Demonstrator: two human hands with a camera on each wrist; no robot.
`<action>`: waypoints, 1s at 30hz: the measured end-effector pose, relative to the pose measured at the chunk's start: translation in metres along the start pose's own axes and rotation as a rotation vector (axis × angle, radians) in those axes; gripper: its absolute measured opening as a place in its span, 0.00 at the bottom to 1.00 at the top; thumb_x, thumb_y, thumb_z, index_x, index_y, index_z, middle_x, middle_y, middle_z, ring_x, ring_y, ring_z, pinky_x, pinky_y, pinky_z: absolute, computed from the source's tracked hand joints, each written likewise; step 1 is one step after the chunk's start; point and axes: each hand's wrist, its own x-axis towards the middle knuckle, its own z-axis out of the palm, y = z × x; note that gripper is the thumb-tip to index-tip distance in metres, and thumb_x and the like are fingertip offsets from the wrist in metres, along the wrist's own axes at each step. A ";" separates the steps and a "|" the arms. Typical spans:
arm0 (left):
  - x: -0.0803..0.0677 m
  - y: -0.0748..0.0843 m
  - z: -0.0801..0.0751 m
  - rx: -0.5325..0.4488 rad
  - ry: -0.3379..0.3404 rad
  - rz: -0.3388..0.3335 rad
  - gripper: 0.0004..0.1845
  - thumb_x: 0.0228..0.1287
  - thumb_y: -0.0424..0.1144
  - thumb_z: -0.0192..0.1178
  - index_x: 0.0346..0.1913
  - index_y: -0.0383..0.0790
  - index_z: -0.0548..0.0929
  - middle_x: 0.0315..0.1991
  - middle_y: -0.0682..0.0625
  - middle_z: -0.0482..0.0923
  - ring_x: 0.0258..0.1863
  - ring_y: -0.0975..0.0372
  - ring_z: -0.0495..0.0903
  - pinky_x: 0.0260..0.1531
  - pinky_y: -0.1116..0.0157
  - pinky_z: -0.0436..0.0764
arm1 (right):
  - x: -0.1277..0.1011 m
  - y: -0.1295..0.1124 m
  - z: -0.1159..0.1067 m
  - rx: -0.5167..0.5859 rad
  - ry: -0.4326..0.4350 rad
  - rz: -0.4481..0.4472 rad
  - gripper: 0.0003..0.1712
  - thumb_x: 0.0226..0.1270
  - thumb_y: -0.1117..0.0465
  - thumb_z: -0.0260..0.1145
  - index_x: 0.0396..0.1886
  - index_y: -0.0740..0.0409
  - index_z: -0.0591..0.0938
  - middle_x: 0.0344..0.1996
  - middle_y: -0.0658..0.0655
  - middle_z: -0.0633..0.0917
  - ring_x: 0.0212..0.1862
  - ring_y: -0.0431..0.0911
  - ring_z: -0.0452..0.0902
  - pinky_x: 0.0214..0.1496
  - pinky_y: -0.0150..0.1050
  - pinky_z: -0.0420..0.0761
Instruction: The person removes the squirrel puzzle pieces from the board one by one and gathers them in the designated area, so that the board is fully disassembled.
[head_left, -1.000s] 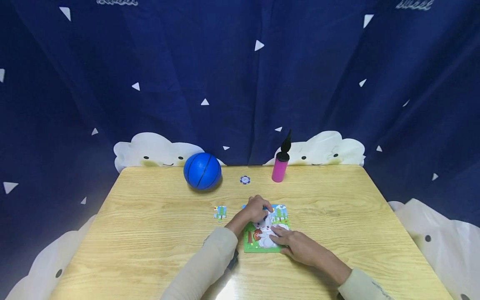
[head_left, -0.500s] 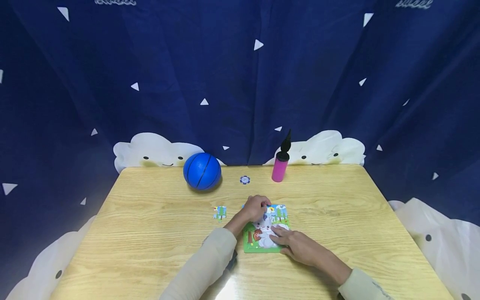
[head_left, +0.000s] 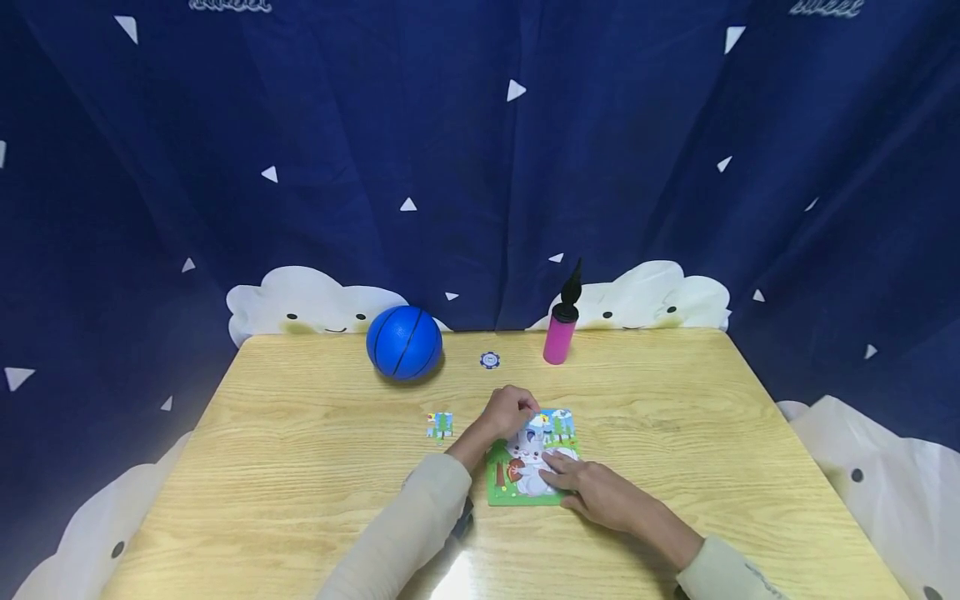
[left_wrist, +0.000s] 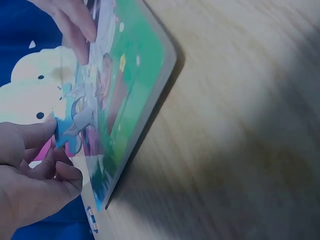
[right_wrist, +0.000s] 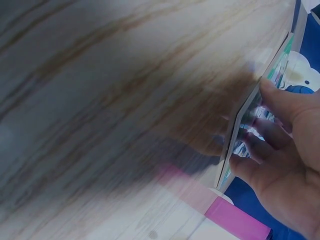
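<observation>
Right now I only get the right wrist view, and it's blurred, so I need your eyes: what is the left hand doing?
Observer: The left hand pinches a small blue puzzle piece at the far left part of the puzzle board.
Operator: Any pieces lying off the board?
Observer: One loose piece lies on the table, left of the board and apart from it.
Operator: Anything beyond that hand?
Observer: A small round token lies farther back, apart from the board.
</observation>
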 end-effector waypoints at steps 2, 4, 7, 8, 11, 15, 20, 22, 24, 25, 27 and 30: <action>-0.001 0.001 -0.002 -0.004 -0.019 0.016 0.07 0.64 0.31 0.57 0.34 0.40 0.86 0.30 0.51 0.82 0.30 0.66 0.73 0.34 0.70 0.73 | 0.000 0.000 0.000 0.001 -0.004 0.005 0.26 0.63 0.61 0.63 0.61 0.61 0.74 0.66 0.64 0.69 0.66 0.59 0.67 0.64 0.52 0.68; -0.001 0.001 -0.004 -0.009 -0.030 0.034 0.07 0.64 0.31 0.57 0.34 0.40 0.86 0.31 0.51 0.82 0.30 0.65 0.73 0.34 0.70 0.74 | 0.000 0.000 0.000 0.001 -0.008 0.010 0.26 0.63 0.61 0.63 0.61 0.61 0.74 0.67 0.64 0.69 0.66 0.59 0.67 0.64 0.52 0.68; -0.003 0.000 -0.007 -0.032 -0.030 0.058 0.07 0.64 0.30 0.57 0.34 0.40 0.86 0.31 0.51 0.83 0.30 0.65 0.73 0.33 0.70 0.74 | 0.000 0.000 -0.001 -0.003 -0.013 0.015 0.26 0.64 0.60 0.62 0.62 0.61 0.74 0.67 0.64 0.69 0.66 0.58 0.67 0.64 0.51 0.69; -0.003 0.000 -0.007 -0.040 -0.029 0.064 0.07 0.64 0.31 0.58 0.34 0.40 0.86 0.31 0.51 0.83 0.30 0.66 0.73 0.32 0.70 0.74 | 0.000 0.000 -0.002 -0.004 -0.014 0.016 0.26 0.64 0.60 0.62 0.62 0.61 0.74 0.67 0.64 0.69 0.66 0.58 0.67 0.64 0.51 0.69; -0.004 -0.001 -0.009 -0.054 -0.028 0.065 0.07 0.64 0.31 0.58 0.34 0.40 0.86 0.30 0.52 0.82 0.29 0.66 0.73 0.32 0.71 0.74 | 0.000 0.000 -0.002 0.001 -0.018 0.019 0.26 0.64 0.61 0.63 0.62 0.61 0.74 0.67 0.64 0.69 0.66 0.58 0.67 0.64 0.52 0.69; -0.004 0.000 -0.012 -0.050 -0.032 0.057 0.07 0.65 0.32 0.57 0.35 0.41 0.86 0.30 0.53 0.81 0.29 0.67 0.73 0.32 0.71 0.74 | 0.000 -0.001 -0.002 0.008 -0.016 0.016 0.26 0.63 0.61 0.63 0.61 0.61 0.74 0.67 0.64 0.69 0.66 0.59 0.67 0.64 0.52 0.69; -0.007 -0.001 -0.019 -0.041 -0.026 0.082 0.07 0.65 0.32 0.57 0.35 0.41 0.86 0.31 0.52 0.81 0.27 0.66 0.72 0.29 0.71 0.73 | 0.001 -0.002 -0.003 0.008 -0.015 0.016 0.26 0.63 0.62 0.63 0.61 0.62 0.75 0.67 0.64 0.69 0.66 0.59 0.67 0.64 0.52 0.68; -0.010 -0.002 -0.024 -0.033 -0.025 0.096 0.07 0.65 0.32 0.57 0.35 0.40 0.86 0.31 0.51 0.81 0.26 0.66 0.71 0.28 0.71 0.72 | 0.001 -0.002 -0.003 0.007 -0.019 0.019 0.26 0.63 0.61 0.63 0.61 0.62 0.75 0.67 0.64 0.69 0.66 0.59 0.67 0.64 0.52 0.68; -0.012 -0.003 -0.030 -0.024 -0.022 0.115 0.07 0.66 0.32 0.57 0.35 0.40 0.86 0.32 0.50 0.81 0.25 0.66 0.70 0.27 0.71 0.72 | 0.001 -0.002 -0.003 0.006 -0.020 0.019 0.26 0.63 0.61 0.63 0.61 0.62 0.75 0.67 0.64 0.69 0.66 0.59 0.67 0.64 0.52 0.68; -0.014 -0.005 -0.033 -0.019 -0.019 0.121 0.07 0.66 0.32 0.57 0.35 0.40 0.85 0.32 0.50 0.81 0.25 0.66 0.70 0.26 0.71 0.71 | 0.001 -0.002 -0.003 0.004 -0.021 0.019 0.26 0.63 0.61 0.63 0.61 0.62 0.74 0.67 0.64 0.69 0.66 0.59 0.67 0.64 0.52 0.68; -0.016 -0.009 -0.039 -0.008 -0.011 0.138 0.07 0.66 0.32 0.57 0.35 0.39 0.85 0.32 0.50 0.81 0.24 0.66 0.70 0.26 0.72 0.71 | 0.001 -0.002 -0.003 0.000 -0.022 0.020 0.26 0.64 0.61 0.63 0.61 0.61 0.74 0.67 0.64 0.69 0.66 0.59 0.67 0.64 0.52 0.68; -0.021 -0.016 -0.048 -0.003 0.002 0.144 0.07 0.66 0.32 0.57 0.34 0.39 0.85 0.32 0.49 0.80 0.24 0.65 0.69 0.25 0.72 0.70 | 0.001 -0.001 -0.002 -0.006 -0.021 0.019 0.26 0.64 0.60 0.62 0.62 0.61 0.74 0.67 0.64 0.69 0.66 0.59 0.67 0.64 0.52 0.68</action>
